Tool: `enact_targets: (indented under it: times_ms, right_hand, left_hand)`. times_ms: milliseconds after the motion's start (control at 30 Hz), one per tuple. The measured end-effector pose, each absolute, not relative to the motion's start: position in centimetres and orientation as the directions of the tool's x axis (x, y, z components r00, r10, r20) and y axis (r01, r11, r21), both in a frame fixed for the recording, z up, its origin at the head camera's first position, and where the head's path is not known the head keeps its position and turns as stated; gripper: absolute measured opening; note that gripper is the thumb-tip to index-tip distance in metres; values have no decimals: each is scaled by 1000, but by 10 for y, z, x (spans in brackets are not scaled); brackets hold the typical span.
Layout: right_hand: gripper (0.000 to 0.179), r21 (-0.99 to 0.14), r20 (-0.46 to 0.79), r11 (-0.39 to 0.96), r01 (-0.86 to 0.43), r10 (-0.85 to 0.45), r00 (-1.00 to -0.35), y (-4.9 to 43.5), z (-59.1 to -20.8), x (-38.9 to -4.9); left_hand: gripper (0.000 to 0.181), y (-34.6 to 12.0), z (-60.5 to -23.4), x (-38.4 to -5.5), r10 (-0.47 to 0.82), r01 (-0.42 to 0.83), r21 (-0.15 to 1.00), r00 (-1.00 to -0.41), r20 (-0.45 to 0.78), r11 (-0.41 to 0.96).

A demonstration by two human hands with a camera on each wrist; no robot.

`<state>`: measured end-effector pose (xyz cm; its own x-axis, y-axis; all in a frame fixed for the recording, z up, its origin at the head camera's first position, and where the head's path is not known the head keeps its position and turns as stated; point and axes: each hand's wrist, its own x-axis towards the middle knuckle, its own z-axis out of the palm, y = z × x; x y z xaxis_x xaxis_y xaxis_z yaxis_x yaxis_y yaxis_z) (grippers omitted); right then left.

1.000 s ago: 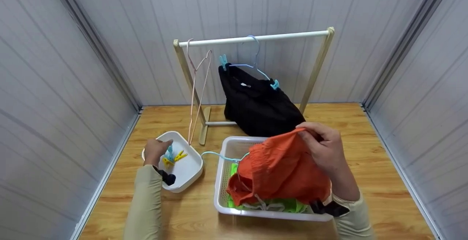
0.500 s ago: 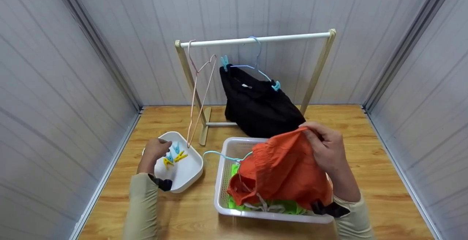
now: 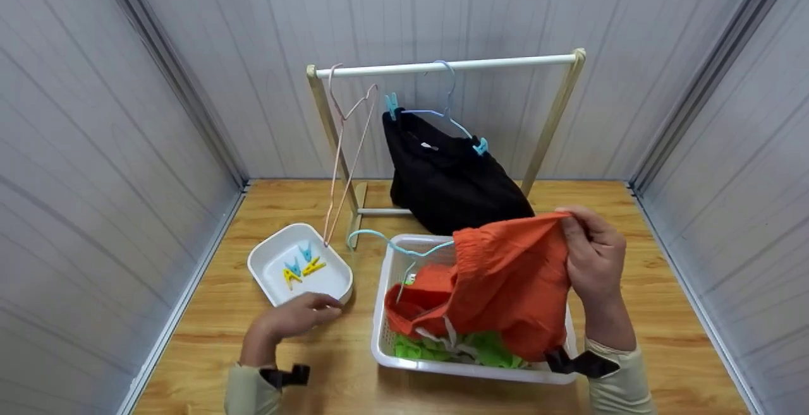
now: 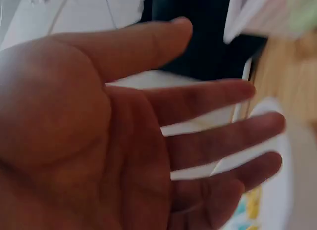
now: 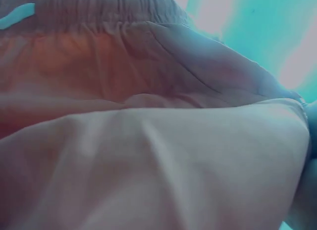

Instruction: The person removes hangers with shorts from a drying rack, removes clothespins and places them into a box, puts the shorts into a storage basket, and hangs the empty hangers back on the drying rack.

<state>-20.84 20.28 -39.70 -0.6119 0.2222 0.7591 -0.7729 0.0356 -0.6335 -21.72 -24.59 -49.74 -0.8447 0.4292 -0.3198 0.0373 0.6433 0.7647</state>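
Note:
My right hand [image 3: 597,254] pinches the upper right edge of the orange shorts [image 3: 505,282], holding them above the white laundry basket [image 3: 383,314]. The shorts have a gathered waistband and white drawstrings. A light blue hanger [image 3: 370,232] reaches out of the waistband to the left; the rest of it is mostly hidden by cloth. My left hand [image 3: 297,320] holds nothing and hovers at the near edge of the white tray [image 3: 265,257]. In the left wrist view its fingers [image 4: 223,133] are spread. Blue clothespins [image 3: 306,252] and yellow clothespins [image 3: 313,267] lie in the tray.
Behind the basket stands a rack with a white bar [image 3: 505,62]. Black shorts [image 3: 452,181] hang there from a blue hanger, clipped by blue clothespins [image 3: 392,105]. A pink hanger [image 3: 338,143] hangs at the bar's left. Green cloth [image 3: 420,348] lies in the basket.
My left hand has come out of the tray, moving towards me and to the right. My right hand has drawn the orange shorts to the right, and the light blue hanger has risen.

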Motion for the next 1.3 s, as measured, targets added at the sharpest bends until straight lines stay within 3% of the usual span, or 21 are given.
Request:
enact_targets:
  times_ms: [200, 367, 467, 567, 633, 733, 900, 1067, 1300]
  right_hand:
    - [12, -619, 719, -91, -780, 336, -609, 205, -391, -206]
    - [16, -569, 664, -203, -797, 459, -591, 208, -384, -206]
    - [18, -540, 617, -256, -801, 527, -585, 209, -381, -206]
    - [19, -519, 565, -305, -798, 578, -588, 209, -380, -207]
    - [19, -504, 538, -329, -799, 604, -588, 209, -381, -207]
    - [20, -489, 529, -342, -803, 615, -584, 208, -385, -208]
    - [19, -484, 505, -419, -769, 583, -636, 205, -404, -205]
    - [17, -484, 480, -514, -708, 521, -706, 205, -433, -205]
    - [17, -510, 494, -549, -663, 443, -748, 201, -460, -201]
  left_hand:
    - [54, -207, -505, -199, 470, 178, 866, -880, -72, 466]
    - [64, -177, -507, -203, 440, 285, 863, -894, 83, 417]
    - [55, -164, -507, -208, 419, 334, 868, -893, 166, 368]
    - [34, -155, -504, -212, 349, 419, 848, -886, 305, 324]
    - [22, -151, -499, -214, 278, 496, 804, -864, 420, 328]
    - [10, -147, -486, -215, 174, 581, 684, -803, 570, 441]
    - [10, -139, -463, -218, 143, 621, 443, -668, 730, 647]
    - [14, -134, -450, -222, 214, 671, 318, -584, 783, 670]
    - [21, -127, -447, -221, 261, 703, 280, -557, 788, 654]
